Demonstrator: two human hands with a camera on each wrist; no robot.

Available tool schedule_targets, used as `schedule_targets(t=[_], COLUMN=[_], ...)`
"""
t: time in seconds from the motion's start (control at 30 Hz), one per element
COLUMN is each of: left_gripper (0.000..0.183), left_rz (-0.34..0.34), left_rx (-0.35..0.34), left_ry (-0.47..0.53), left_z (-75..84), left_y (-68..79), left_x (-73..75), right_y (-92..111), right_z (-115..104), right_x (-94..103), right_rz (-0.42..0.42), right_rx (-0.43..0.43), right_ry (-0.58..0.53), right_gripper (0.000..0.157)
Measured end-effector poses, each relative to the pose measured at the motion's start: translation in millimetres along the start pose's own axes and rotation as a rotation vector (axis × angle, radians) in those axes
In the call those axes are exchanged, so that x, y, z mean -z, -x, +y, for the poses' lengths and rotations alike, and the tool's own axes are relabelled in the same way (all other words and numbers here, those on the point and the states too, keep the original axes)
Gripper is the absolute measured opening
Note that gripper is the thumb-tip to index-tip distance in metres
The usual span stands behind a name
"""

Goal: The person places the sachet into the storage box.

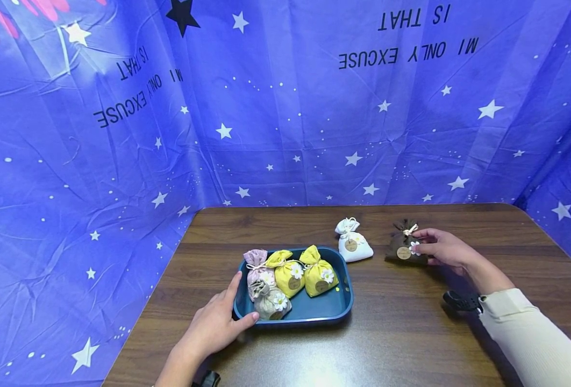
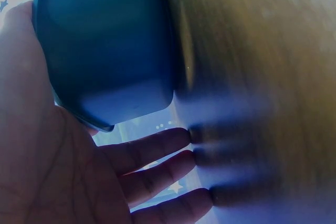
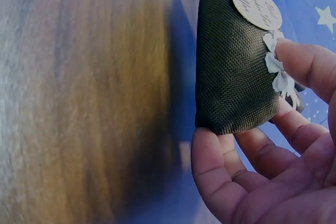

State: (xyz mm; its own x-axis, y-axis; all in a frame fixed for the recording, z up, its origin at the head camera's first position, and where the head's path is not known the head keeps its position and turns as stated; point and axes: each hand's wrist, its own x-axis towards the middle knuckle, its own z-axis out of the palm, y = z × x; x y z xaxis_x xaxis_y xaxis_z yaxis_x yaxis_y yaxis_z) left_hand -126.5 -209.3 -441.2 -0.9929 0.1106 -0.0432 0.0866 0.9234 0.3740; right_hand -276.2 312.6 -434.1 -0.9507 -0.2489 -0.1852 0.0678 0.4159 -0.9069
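Observation:
My left hand (image 1: 214, 323) holds the near left corner of a dark blue tray (image 1: 318, 315), thumb at the front rim and index finger along the left end. Its other fingers extend below the rim in the left wrist view. Inside the tray are a pink sachet (image 1: 254, 275), a grey sachet (image 1: 269, 307) and two yellow sachets (image 1: 288, 284), each tied at the neck. With thumb on the white flower and fingers at the side and behind, my right hand (image 1: 446, 249) grips a dark brown sachet (image 3: 236, 61). A white sachet (image 1: 353, 248) stands just beyond the tray's far right corner.
The wooden table (image 1: 392, 328) ends at the back against a blue star-printed curtain (image 1: 285, 118), which also hangs on both sides. Brown tabletop lies between the tray and my right hand.

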Motion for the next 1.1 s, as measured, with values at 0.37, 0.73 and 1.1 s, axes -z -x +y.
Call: schedule_targets(t=[0.37,0.73,1.1], left_gripper=[0.103,0.103,0.102], left_rz=[0.005,-0.009,-0.014], left_rx=[-0.002,0.004,0.014], left_ry=[-0.006,0.005,0.01], left_z=[0.9,1.9,1.0], left_y=[-1.2,0.4,1.5], left_x=[1.7,1.9,0.3], right_y=[6,13,23], right_z=[-16,-24,-40], right_x=[-3.8,-10.7,-19.8], right_rz=[0.0,-0.008,-0.031], right_rx=[0.07,0.098,0.156], right_ry=[-0.007,0.041,0.019], right_gripper=[0.056,0.054,0.05])
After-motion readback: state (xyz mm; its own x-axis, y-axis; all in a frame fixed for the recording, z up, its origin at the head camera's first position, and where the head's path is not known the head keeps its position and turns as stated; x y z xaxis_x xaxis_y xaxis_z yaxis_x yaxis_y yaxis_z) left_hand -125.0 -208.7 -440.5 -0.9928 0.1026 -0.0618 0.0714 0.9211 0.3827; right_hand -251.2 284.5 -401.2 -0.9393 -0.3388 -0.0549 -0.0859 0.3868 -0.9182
